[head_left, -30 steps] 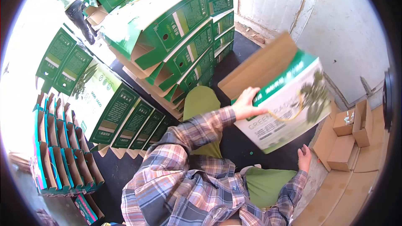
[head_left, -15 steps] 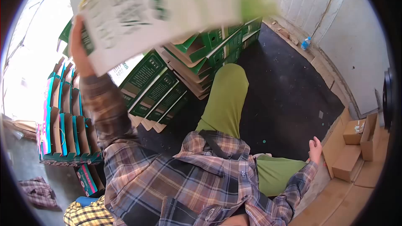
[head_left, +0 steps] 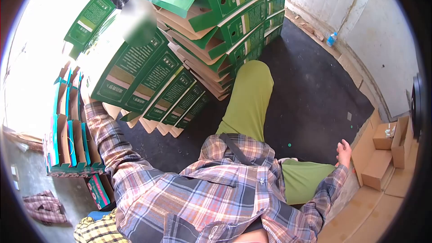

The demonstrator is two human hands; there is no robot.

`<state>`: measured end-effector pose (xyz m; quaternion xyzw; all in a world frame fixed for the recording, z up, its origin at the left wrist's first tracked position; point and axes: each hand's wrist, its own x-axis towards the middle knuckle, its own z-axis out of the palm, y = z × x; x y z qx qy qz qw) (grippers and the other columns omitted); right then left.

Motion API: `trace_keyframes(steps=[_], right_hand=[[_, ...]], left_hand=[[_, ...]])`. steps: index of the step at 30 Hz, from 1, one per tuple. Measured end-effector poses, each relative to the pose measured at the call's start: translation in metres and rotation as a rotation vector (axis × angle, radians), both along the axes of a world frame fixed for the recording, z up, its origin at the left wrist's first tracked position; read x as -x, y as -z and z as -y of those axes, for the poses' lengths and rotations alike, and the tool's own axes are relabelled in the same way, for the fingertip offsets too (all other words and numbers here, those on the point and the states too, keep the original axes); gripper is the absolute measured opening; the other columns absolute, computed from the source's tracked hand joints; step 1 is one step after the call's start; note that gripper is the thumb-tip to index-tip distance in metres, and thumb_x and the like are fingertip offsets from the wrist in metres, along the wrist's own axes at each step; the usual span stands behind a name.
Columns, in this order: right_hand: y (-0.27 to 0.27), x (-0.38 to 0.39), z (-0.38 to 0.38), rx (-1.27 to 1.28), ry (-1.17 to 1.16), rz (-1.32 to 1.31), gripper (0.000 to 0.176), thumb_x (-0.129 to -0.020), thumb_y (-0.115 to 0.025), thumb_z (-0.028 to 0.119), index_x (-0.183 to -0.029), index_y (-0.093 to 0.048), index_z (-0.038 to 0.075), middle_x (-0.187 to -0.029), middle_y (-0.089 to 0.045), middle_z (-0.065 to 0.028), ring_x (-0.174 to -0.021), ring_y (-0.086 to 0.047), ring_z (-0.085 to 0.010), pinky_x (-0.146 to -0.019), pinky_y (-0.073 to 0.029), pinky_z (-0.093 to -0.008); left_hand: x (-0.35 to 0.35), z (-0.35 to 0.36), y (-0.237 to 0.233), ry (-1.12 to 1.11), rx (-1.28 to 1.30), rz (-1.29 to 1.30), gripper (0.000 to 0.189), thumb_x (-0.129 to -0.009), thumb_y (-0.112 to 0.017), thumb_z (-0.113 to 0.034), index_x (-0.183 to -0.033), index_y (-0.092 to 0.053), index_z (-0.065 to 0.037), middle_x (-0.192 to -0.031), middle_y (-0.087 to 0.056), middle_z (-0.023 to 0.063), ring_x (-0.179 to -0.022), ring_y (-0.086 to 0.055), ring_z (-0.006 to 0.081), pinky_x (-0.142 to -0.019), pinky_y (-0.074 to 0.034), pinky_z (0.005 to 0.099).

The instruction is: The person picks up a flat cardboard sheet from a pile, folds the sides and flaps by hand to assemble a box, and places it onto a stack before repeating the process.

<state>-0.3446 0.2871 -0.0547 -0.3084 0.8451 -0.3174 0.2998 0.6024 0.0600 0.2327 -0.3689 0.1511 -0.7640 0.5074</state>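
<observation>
The green box (head_left: pixel 120 77) tops the near green stack (head_left: pixel 181 100), just right of the left hand (head_left: pixel 86 93), which is mostly hidden, so I cannot tell whether it grips; the right hand (head_left: pixel 344 153) is released, fingers half curled, near brown cartons (head_left: pixel 377 167)

My left arm, in a multicoloured plaid sleeve (head_left: pixel 110 137), stretches forward, its bare left hand (head_left: pixel 85 93) mostly hidden, grip unclear; my bare right hand (head_left: pixel 344 153) is empty, fingers loosely curled.
</observation>
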Motion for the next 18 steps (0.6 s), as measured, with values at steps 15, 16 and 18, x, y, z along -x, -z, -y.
trace_keyframes(steps=[15,16,18], right_hand=[[-0.017,-0.019,0.003,0.104,0.051,-0.036,0.041,-0.081,-0.064,0.017,-0.117,-0.057,0.0,-0.099,-0.066,-0.0167,-0.09,-0.063,-0.0205,-0.079,-0.05,-0.0304],[-0.013,-0.016,0.004,0.11,0.03,-0.08,0.041,-0.081,-0.065,0.017,-0.117,-0.057,-0.001,-0.1,-0.066,-0.0174,-0.092,-0.064,-0.022,-0.08,-0.05,-0.0313],[-0.018,-0.021,0.006,0.106,0.027,-0.106,0.041,-0.08,-0.065,0.018,-0.116,-0.057,-0.001,-0.1,-0.066,-0.0183,-0.093,-0.064,-0.0231,-0.081,-0.05,-0.0324]], left_hand=[[-0.147,0.014,0.009,0.616,0.03,-1.617,0.035,-0.087,-0.052,-0.028,-0.109,-0.058,-0.002,-0.107,-0.059,0.0104,-0.098,-0.054,0.02,-0.088,-0.042,0.0309],[-0.146,0.011,0.005,0.651,0.124,-1.665,0.036,-0.086,-0.054,-0.03,-0.107,-0.06,-0.001,-0.104,-0.061,0.0104,-0.095,-0.055,0.0203,-0.086,-0.043,0.0311],[-0.138,0.002,-0.011,0.773,0.318,-1.662,0.038,-0.085,-0.057,-0.034,-0.102,-0.062,-0.001,-0.098,-0.063,0.0103,-0.089,-0.057,0.0208,-0.082,-0.045,0.0315]])
